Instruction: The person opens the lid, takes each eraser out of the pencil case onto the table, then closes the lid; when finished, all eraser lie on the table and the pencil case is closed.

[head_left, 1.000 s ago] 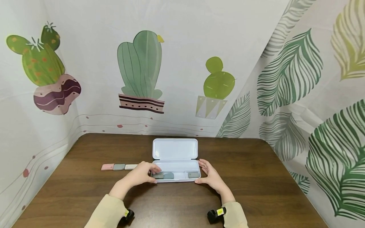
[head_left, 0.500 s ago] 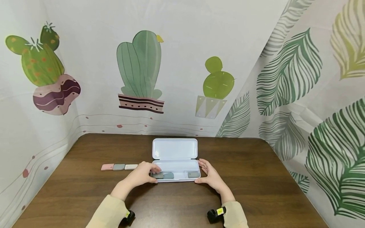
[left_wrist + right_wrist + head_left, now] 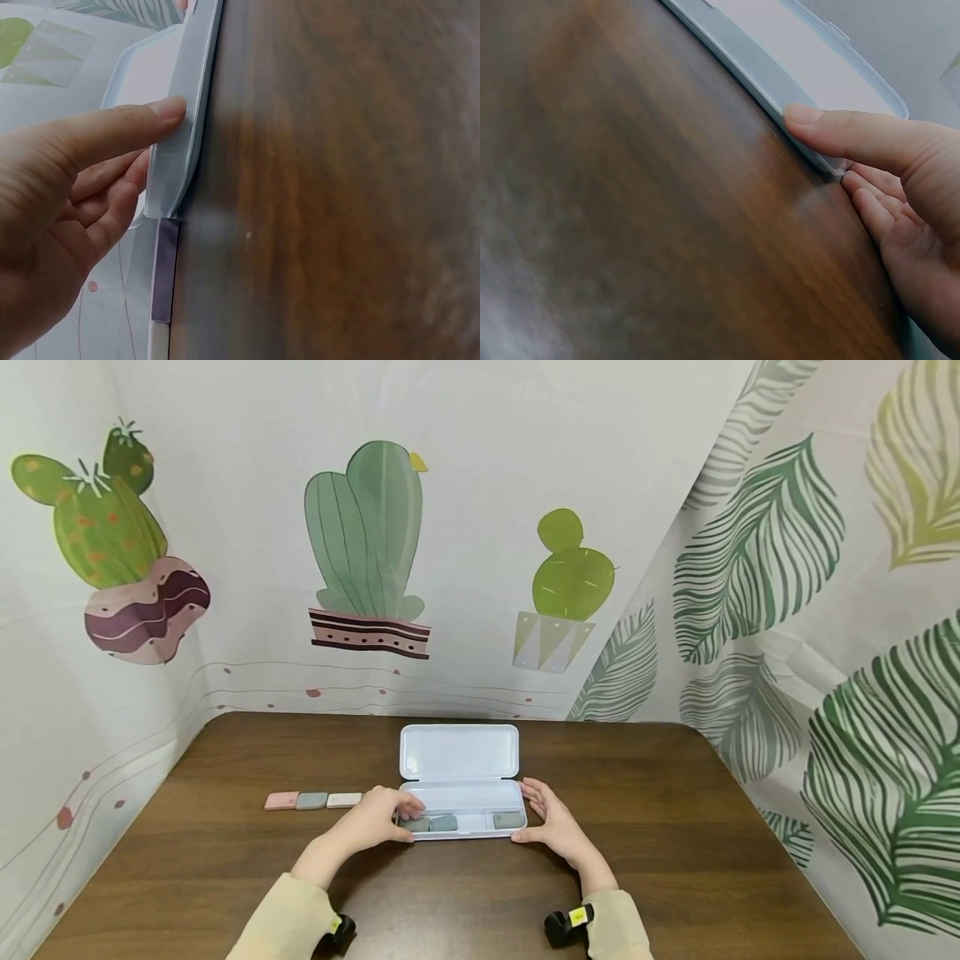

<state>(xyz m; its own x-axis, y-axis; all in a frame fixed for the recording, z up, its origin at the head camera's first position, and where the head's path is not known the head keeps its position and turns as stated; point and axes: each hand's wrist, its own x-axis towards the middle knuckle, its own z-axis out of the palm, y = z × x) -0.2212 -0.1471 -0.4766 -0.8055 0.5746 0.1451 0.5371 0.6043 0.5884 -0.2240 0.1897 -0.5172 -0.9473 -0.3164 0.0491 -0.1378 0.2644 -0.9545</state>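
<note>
A white pencil case (image 3: 465,797) lies with its lid (image 3: 459,752) raised at the back of the table. My left hand (image 3: 375,818) grips its left end. In the left wrist view the thumb (image 3: 135,129) presses on the case's front wall (image 3: 187,105), with the other fingers bent by the end. My right hand (image 3: 551,818) holds the right end, thumb (image 3: 840,135) on the front wall and fingers along the side. Inside the front section sit a dark grey-green block (image 3: 418,824), a blue-grey block (image 3: 443,822) and, in the right compartment, a grey block (image 3: 508,820), all eraser-like.
Left of the case, a pink block (image 3: 282,801), a grey-blue block (image 3: 312,801) and a white block (image 3: 344,799) lie in a row on the brown wooden table (image 3: 465,893). A cloth printed with cacti and leaves (image 3: 480,527) hangs behind the table.
Both hands stay on the ends of the pencil case, and the case and blocks keep their places. The head view shifts only very slightly.
</note>
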